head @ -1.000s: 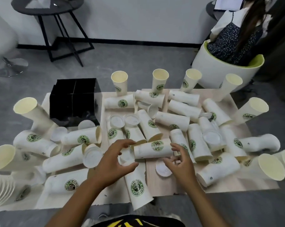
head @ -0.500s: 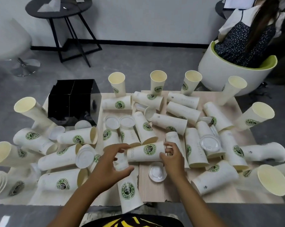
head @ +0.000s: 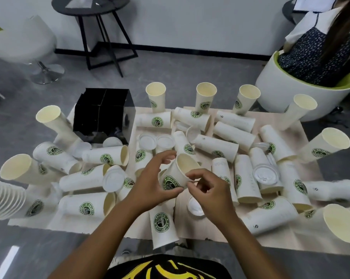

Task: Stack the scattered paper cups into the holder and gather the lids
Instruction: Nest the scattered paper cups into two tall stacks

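low wooden table (head: 287,241) strewn with cups; left hand (head: 150,184) cradles a tilted paper cup (head: 177,175), mouth up and away, right hand (head: 210,190) pinching its rim. black holder (head: 103,115) lies far-left, nearer the left hand.

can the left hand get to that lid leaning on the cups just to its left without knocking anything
Probably not yet. The lid sits close beside the left hand with nothing over it, but both hands, left and right, are on the lifted cup, so that cup would have to go first.
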A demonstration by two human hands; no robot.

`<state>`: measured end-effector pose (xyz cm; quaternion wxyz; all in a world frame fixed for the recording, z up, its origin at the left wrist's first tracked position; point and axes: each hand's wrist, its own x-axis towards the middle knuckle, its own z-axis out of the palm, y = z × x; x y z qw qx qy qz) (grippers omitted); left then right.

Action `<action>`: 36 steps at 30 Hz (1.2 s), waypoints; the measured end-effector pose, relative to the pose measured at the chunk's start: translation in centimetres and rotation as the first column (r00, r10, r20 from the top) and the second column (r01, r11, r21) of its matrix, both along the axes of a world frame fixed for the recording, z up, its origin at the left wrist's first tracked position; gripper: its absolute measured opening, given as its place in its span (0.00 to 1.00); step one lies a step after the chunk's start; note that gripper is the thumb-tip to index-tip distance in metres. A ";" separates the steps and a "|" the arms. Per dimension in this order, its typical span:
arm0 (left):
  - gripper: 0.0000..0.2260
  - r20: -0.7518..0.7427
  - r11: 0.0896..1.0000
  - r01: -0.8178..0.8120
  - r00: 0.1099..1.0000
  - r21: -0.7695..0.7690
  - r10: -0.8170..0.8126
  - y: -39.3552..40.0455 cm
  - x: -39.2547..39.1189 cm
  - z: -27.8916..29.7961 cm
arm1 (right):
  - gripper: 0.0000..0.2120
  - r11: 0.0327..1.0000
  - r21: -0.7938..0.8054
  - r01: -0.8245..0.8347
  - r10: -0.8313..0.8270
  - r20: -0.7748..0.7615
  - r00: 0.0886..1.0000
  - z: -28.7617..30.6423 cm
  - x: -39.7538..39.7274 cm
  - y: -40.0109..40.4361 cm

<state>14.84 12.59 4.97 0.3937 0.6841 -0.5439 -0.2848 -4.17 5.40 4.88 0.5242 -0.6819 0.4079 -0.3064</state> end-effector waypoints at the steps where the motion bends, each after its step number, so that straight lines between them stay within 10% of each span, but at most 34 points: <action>1: 0.41 -0.004 1.000 -0.004 1.000 -0.004 0.004 0.3 0.1 0.1 | 0.16 1.000 -0.001 -0.017 0.017 0.001 1.000 -0.1 0.4 0.4; 17: 0.39 -0.104 0.983 -0.185 0.977 0.004 0.184 8.0 5.8 -0.9 | 0.23 0.995 0.097 -0.028 0.022 0.068 0.997 -1.9 3.2 7.9; 23: 0.40 -0.133 0.987 -0.158 0.979 -0.011 0.155 9.8 7.8 -1.1 | 0.24 0.991 0.038 -0.129 0.134 -0.206 0.969 -5.8 2.7 10.6; 28: 0.41 -0.142 0.991 -0.133 0.981 -0.008 0.130 10.4 8.0 -1.4 | 0.29 0.899 -0.078 -0.430 0.296 -0.616 0.730 -11.2 0.3 11.7; 36: 0.42 -0.151 0.994 -0.110 0.983 -0.019 0.106 9.9 8.1 -0.7 | 0.21 0.901 -0.315 -0.297 0.081 -0.551 0.831 -12.5 0.3 10.9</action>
